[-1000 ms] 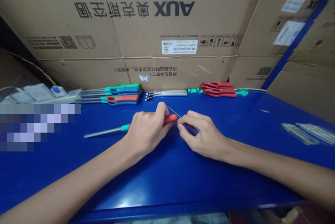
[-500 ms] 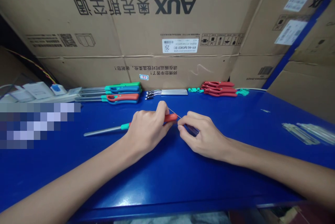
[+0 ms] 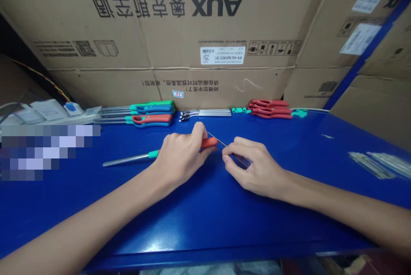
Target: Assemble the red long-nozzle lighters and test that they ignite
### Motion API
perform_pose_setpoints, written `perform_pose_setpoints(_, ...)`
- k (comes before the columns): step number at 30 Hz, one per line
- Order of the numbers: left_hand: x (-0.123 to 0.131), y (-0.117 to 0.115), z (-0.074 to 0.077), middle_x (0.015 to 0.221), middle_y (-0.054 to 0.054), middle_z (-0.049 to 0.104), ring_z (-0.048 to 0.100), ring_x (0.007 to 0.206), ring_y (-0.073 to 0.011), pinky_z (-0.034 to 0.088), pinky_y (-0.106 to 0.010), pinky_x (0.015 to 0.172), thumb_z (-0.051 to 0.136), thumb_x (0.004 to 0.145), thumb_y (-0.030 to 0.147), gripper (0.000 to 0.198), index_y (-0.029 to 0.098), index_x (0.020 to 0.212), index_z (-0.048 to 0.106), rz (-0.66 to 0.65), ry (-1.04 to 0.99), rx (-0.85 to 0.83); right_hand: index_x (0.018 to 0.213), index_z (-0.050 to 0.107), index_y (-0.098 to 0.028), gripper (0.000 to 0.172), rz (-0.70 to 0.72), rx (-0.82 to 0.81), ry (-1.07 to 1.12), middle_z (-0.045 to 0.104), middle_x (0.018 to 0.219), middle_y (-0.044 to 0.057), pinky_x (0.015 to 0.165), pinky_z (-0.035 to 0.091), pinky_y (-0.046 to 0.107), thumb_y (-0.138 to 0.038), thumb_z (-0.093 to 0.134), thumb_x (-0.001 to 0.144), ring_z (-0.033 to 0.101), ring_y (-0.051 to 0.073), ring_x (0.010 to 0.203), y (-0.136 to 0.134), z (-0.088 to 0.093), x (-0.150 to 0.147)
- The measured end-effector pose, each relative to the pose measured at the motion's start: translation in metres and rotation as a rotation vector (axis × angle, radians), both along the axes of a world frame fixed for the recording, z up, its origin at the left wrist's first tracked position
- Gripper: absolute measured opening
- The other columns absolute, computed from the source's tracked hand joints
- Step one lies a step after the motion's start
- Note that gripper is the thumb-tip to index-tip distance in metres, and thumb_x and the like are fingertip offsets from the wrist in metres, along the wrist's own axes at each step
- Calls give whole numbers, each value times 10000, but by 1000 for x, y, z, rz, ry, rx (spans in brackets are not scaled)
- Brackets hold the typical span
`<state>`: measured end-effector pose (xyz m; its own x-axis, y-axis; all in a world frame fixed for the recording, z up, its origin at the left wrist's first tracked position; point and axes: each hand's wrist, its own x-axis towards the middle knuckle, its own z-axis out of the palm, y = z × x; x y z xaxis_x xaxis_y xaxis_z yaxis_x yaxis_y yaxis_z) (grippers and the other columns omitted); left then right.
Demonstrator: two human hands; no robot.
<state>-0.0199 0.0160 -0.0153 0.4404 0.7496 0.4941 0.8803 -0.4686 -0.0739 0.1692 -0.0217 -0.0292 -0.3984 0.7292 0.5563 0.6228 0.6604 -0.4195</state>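
Two bare hands at lower centre of the frame, above a blue steel counter (image 3: 205, 232). Left hand (image 3: 181, 157): grip clenched around a long hand tool (image 3: 208, 142) with a red plastic handle, teal collar (image 3: 153, 153) and steel shaft (image 3: 125, 160). Long axis nearly level, rising slightly toward frame right; shaft pointing to frame left, red end to frame right. Contact between shaft and counter not determinable.

Right hand (image 3: 257, 165): grip pinched on a thin steel wire (image 3: 217, 140) and a slender dark piece (image 3: 242, 160), too small to identify. Wire angled from just beyond the red end, down and right into the right hand's hold.

Along the counter's far edge, upper centre: a row of similar tools (image 3: 150, 114), a bundle of steel rods (image 3: 205, 113), small teal parts (image 3: 239, 110) and red handles (image 3: 269, 109). Clear strips (image 3: 372, 163), blurred, at right.

Behind, a cardboard carton (image 3: 216, 7), printed upside down: "AUX" in large dark letters beside Chinese characters. White carton label (image 3: 222, 55): apparently "KFR-46G/BpR3AES1 (B1)", with "25". Small sticker (image 3: 177, 94): "37".
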Motion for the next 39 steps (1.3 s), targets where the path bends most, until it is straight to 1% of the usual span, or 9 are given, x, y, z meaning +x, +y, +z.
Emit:
perform_pose_setpoints(3, -1, 0, 5, 735, -27, 714, 690, 599, -245, 312, -253, 469, 646, 827, 384, 268, 187, 950, 512, 9, -12, -24, 766, 641, -148, 141, 7, 19, 0, 504, 645, -6, 570, 360, 257, -138, 525, 845, 454, 105, 578, -1, 1, 1)
perform_pose_setpoints(5, -2, 0, 7, 727, -17, 699, 669, 583, -214, 326, -247, 472, 669, 809, 374, 264, 182, 914, 521, -40, -37, -40, 763, 640, -155, 133, -4, 32, 14, 531, 651, 0, 578, 375, 257, -137, 533, 840, 474, 108, 583, 0, 3, 3)
perform_pose_setpoints(10, -6, -1, 11, 785, -44, 641, 604, 656, -160, 434, -250, 569, 679, 805, 347, 221, 153, 767, 579, -352, -42, 8, 778, 633, -170, 106, -66, 87, 44, 612, 714, 25, 626, 429, 276, -169, 551, 844, 539, 130, 629, 5, 11, 11)
perform_pose_setpoints(13, -8, -3, 11, 878, -78, 609, 583, 749, -180, 481, -282, 642, 633, 846, 411, 280, 135, 885, 655, -469, -55, 45, 839, 639, -172, 63, -52, 119, 43, 633, 760, 32, 656, 455, 284, -169, 580, 816, 563, 140, 666, 6, 15, 16)
perform_pose_setpoints(16, -10, -4, 11, 895, -90, 593, 566, 768, -187, 491, -301, 667, 549, 894, 465, 381, 127, 1029, 663, -519, -41, 43, 898, 639, -178, 125, 1, 133, 43, 623, 759, 19, 645, 463, 275, -150, 596, 784, 559, 133, 660, 5, 16, 18)
perform_pose_setpoints(21, -11, -2, 8, 919, -120, 638, 590, 799, -215, 490, -336, 713, 492, 926, 481, 503, 73, 1208, 576, -556, -9, 138, 917, 645, -161, 149, 38, 161, 54, 608, 743, 11, 633, 457, 260, -132, 600, 777, 548, 121, 650, 4, 16, 19)
perform_pose_setpoints(27, -10, -2, 6, 805, -84, 639, 587, 719, -196, 458, -299, 653, 506, 924, 471, 450, 84, 1131, 602, -601, -16, 159, 936, 651, -164, 169, 49, 158, 49, 599, 740, 8, 630, 448, 264, -131, 601, 778, 540, 123, 647, 4, 18, 20)
perform_pose_setpoints(36, -7, -3, 3, 819, -71, 646, 594, 706, -183, 466, -286, 626, 443, 936, 531, 466, 126, 1139, 552, -580, -53, 101, 1020, 687, -196, 199, 126, 85, 66, 548, 784, 13, 606, 454, 276, -226, 655, 826, 527, 124, 673, 1, 15, 18)
perform_pose_setpoints(39, -5, -5, 1, 843, -64, 657, 612, 721, -185, 466, -280, 621, 490, 925, 505, 422, 134, 1119, 537, -576, -70, 66, 969, 703, -183, 138, 145, 109, 48, 504, 775, 11, 617, 452, 273, -206, 649, 845, 514, 121, 685, 2, 13, 16)
